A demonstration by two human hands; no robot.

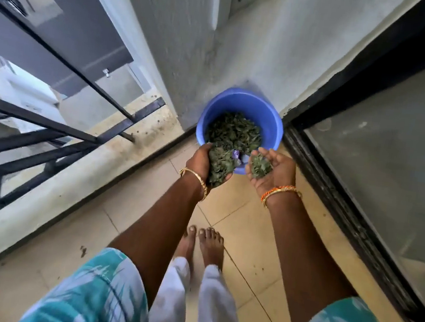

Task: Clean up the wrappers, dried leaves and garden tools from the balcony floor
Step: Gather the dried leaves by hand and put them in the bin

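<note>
- Now both hands hover over the near rim of the round blue plastic bucket (243, 105), which stands in the corner between the rough white wall (174, 34) and the black door frame (352, 79).
- The left hand (202, 160) curls round a clump of crumbly dark green dried leaves (219, 165), with a crinkled purple wrapper (236, 156) just beside it.
- The right hand (276, 170), palm up and cupped, holds a smaller clump.
- More leaves fill the bucket.
- No writing is legible.
- Smooth beige floor tiles (249, 219) form a narrow strip between the black metal railing (48, 123) and the door.
</note>
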